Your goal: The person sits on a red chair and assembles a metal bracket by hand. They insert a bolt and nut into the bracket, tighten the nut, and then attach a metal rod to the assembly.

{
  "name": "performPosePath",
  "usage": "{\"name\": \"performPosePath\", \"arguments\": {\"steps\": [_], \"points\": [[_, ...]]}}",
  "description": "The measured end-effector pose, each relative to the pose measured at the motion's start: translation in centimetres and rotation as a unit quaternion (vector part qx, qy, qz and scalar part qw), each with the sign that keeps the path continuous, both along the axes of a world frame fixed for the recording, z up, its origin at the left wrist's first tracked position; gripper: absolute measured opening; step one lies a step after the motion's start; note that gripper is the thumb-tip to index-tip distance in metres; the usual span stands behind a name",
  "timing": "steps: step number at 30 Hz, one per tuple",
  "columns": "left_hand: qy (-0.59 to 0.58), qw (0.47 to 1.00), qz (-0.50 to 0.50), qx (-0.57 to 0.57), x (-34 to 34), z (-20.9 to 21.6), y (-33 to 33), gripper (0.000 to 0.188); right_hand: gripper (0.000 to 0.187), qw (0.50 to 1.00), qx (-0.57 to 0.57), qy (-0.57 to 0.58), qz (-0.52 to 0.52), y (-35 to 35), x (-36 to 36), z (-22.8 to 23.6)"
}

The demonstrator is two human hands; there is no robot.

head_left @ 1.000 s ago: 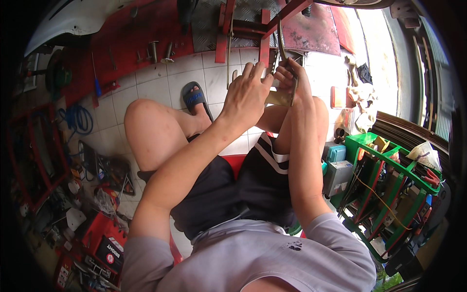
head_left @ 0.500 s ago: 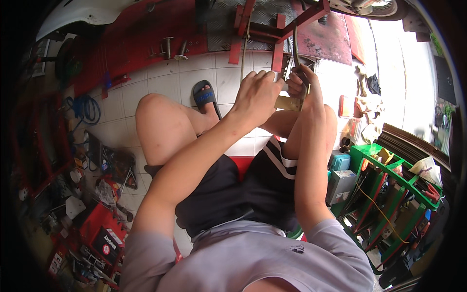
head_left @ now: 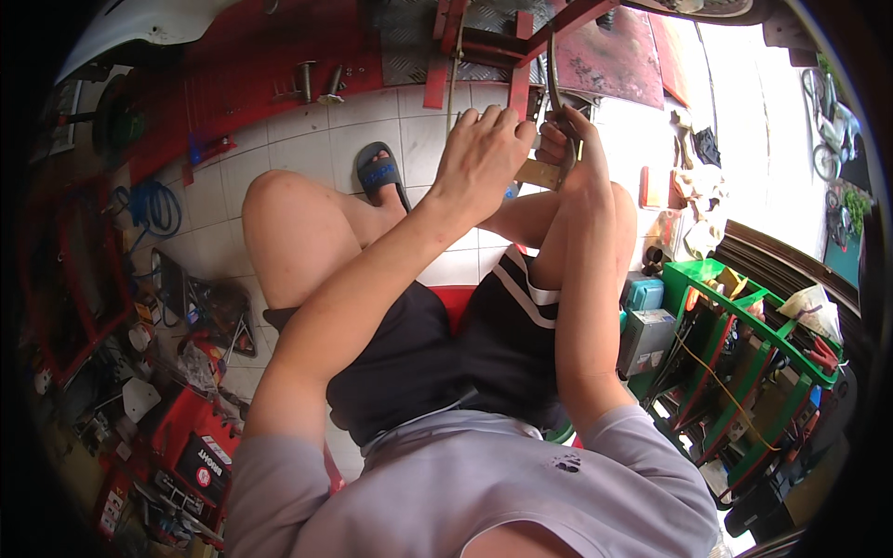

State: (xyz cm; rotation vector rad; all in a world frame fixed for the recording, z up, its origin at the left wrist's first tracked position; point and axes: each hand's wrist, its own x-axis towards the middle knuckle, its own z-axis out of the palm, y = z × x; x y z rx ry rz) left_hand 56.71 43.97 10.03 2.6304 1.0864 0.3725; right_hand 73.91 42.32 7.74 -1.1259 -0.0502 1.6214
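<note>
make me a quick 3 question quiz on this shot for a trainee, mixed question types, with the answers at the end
1. Multiple choice: what colour is the metal frame beyond the left hand?
a) blue
b) red
c) yellow

2. True or false: the green rack stands on the person's left.

3. Short answer: which hand has its fingers curled round the curved dark strip?

Key
1. b
2. False; it stands on the person's right.
3. The right hand.
</note>
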Motion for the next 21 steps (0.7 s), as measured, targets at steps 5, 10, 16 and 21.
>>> {"name": "performPosePath", "arguments": {"steps": [5,10,16,21], "points": [[0.0,1.0,0.001,0.006,0.4,-0.2,-0.3,0.058,0.023,1.0,-0.012,-0.001,0.004,0.1,0.3,-0.1],[-0.034,0.998,0.002,0.057,0.4,-0.2,-0.3,0.018,0.023,1.0,-0.018,-0.001,0.002,0.3,0.3,0.1],[0.036,0.997,0.002,0.069,0.1,0.8,-0.5,0.075,0.022,1.0,-0.005,0.002,0.011,0.1,0.4,0.0],[0.012,0.998,0.013,0.055,0.1,0.6,-0.5,0.07,0.02,1.0,-0.014,0.005,0.002,0.2,0.3,0.3]]}}
